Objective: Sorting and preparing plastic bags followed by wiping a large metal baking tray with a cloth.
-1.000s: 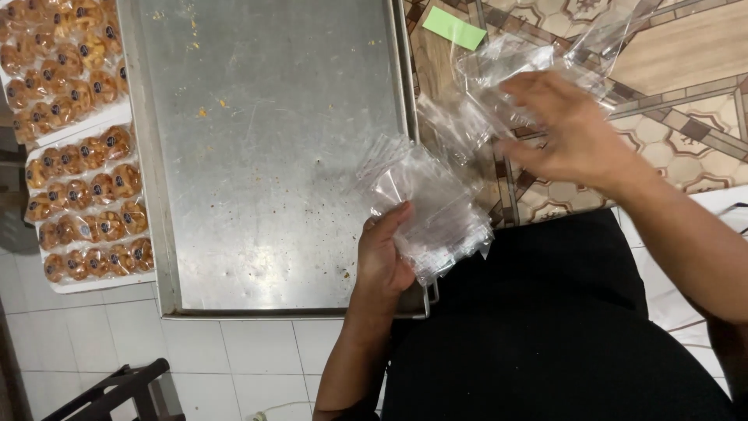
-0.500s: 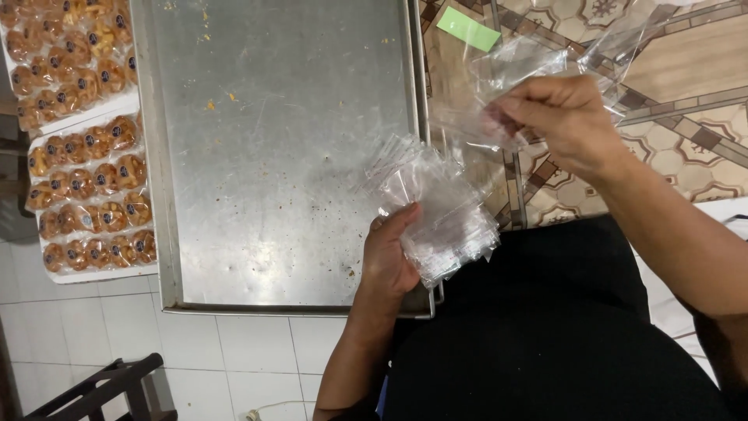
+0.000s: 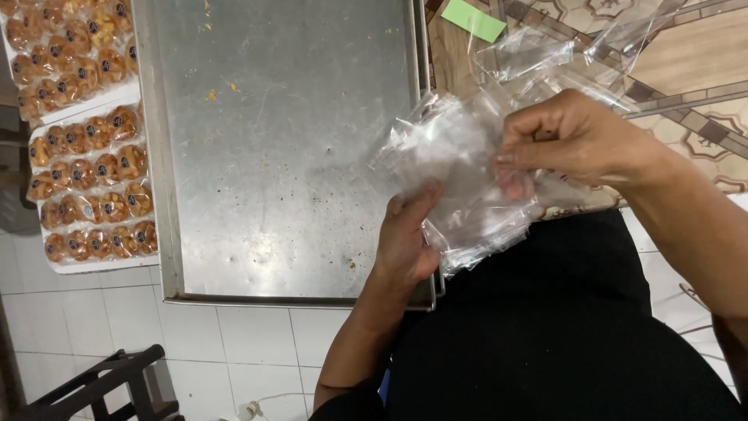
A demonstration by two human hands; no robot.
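Note:
My left hand [image 3: 409,238] grips a bunch of clear plastic bags [image 3: 456,168] from below, over the near right corner of a large metal baking tray [image 3: 280,148]. My right hand [image 3: 569,144] pinches the top bag of that bunch between thumb and fingers. More clear bags [image 3: 545,58] lie loose on the patterned surface behind my right hand. The tray holds only crumbs.
Left of the metal tray are white trays [image 3: 86,168] packed with rows of wrapped brown cookies. A green slip [image 3: 479,19] lies on the patterned wooden surface [image 3: 693,62] at the top right. A dark stool [image 3: 93,386] stands on the white tiled floor below.
My right hand came down from the loose bags at the upper right to the bunch in my left hand and now pinches a bag there.

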